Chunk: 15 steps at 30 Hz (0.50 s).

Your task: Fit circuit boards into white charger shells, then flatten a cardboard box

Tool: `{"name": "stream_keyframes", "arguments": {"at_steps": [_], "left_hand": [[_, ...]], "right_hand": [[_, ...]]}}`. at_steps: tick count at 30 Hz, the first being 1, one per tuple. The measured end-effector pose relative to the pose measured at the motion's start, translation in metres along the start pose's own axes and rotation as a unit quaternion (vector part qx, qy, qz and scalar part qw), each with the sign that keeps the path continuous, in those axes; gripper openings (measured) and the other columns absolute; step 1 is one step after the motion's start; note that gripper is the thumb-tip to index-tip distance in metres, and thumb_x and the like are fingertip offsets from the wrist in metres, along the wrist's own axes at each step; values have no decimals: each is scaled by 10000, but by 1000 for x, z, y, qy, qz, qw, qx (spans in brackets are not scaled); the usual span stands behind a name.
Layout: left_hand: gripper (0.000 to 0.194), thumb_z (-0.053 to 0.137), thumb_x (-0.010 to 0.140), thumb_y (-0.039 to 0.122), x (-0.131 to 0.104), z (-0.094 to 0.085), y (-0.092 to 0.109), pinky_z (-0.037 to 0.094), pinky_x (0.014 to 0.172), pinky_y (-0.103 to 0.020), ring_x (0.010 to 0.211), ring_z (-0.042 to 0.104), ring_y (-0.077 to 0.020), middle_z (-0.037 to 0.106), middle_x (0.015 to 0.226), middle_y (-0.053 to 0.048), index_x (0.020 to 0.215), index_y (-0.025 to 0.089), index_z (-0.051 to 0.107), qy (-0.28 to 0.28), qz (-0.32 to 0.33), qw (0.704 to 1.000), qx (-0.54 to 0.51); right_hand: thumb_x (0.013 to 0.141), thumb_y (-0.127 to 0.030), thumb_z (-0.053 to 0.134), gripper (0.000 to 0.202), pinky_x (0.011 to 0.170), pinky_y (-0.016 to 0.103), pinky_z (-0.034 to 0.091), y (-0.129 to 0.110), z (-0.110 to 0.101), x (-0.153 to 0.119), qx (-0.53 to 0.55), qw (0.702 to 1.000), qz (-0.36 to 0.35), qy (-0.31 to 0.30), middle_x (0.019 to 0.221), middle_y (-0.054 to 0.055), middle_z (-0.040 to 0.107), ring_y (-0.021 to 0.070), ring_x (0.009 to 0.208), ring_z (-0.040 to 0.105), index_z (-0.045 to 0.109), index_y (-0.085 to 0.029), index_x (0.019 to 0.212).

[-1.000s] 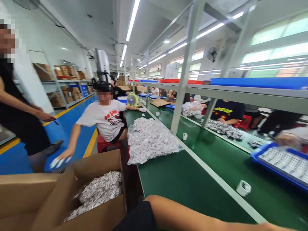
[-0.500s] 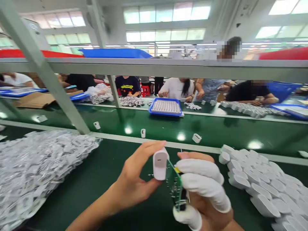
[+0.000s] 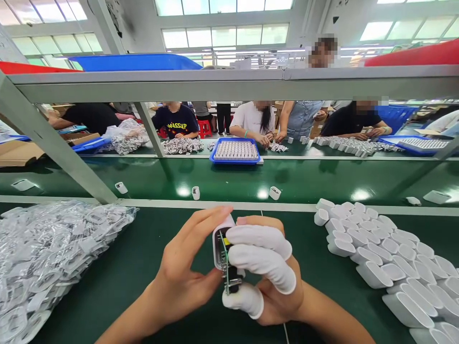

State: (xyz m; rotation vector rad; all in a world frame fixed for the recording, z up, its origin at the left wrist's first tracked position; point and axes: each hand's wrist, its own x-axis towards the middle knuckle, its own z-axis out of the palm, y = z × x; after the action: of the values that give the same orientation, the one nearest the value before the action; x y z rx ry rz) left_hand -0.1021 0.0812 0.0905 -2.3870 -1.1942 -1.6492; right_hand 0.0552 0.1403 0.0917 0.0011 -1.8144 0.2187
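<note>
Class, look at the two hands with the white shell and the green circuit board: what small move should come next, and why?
Probably push the circuit board deeper into the white shell. The left hand grips the shell, the right hand pinches the board with cot-covered fingers, and the board's lower end sticks out below the shell.

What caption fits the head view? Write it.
Left hand holds white shell while gloved right hand fits circuit board.

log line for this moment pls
left hand: holds white shell | right hand: holds circuit board, partly in shell | shell pile right
</note>
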Motion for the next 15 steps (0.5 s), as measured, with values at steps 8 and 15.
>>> {"name": "stream_keyframes", "arguments": {"at_steps": [8, 15], "left_hand": [[677, 635, 784, 39, 0, 0, -2, 481, 1061, -236, 1240, 546, -177, 567, 1343, -65, 1420, 204, 472, -16, -19, 1000, 0], [694, 608, 809, 20, 0, -2, -3, 475, 1050, -215, 1237, 541, -159, 564, 1353, -54, 1453, 221, 446, -18, -30, 999, 4]], "right_hand": [[961, -323, 584, 200, 1040, 264, 502, 5, 4, -1, -11, 1000, -18, 12, 1049, 80, 655, 148, 1072, 629, 569, -151, 1061], [965, -330, 570, 202, 1038, 279, 507, 8, 7, -2, 0, 1000, -14, 15, 1042, 89, 652, 164, 1097, 618, 567, -155, 1066]]}}
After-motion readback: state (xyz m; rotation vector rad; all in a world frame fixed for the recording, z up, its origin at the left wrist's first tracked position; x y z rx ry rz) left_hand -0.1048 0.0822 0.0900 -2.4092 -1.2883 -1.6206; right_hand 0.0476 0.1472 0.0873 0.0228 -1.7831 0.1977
